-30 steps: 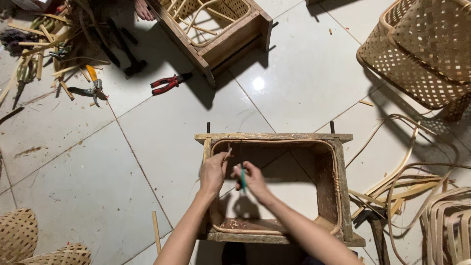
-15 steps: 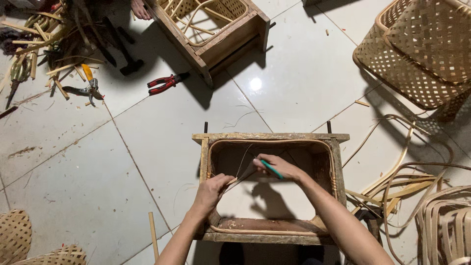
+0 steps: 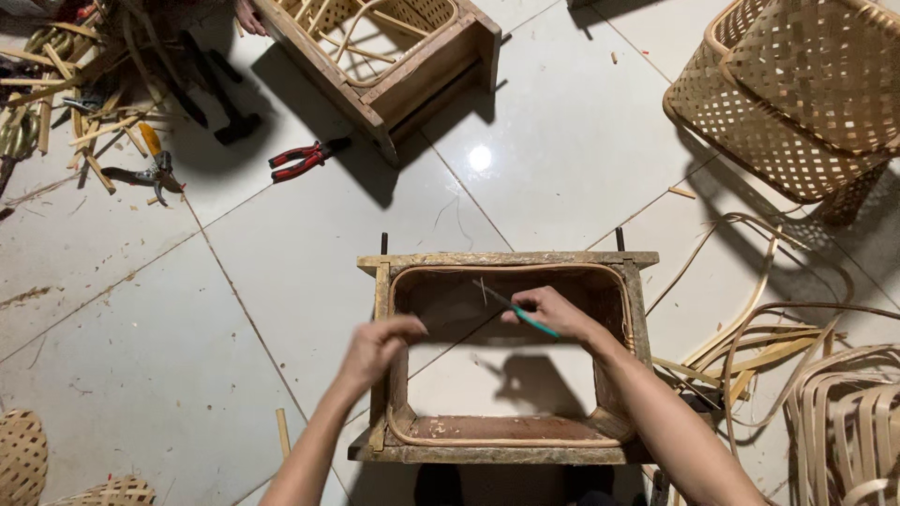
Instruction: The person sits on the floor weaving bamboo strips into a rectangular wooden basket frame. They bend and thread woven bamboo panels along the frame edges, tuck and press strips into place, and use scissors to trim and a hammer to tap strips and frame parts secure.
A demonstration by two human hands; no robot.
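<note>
The rectangular wooden frame (image 3: 507,260) sits at lower centre, rattan-lined and empty. Above it, the right hand (image 3: 548,310) grips a green-handled tool (image 3: 527,316); the left hand (image 3: 377,343) is closed, pinching a thin strand (image 3: 459,334). A woven basket (image 3: 797,89) stands at upper right.

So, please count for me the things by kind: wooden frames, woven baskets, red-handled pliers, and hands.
Wooden frames: 2, one under the hands, one at the top
Woven baskets: 2
Red-handled pliers: 1
Hands: 2, left, right
Total: 7
</note>
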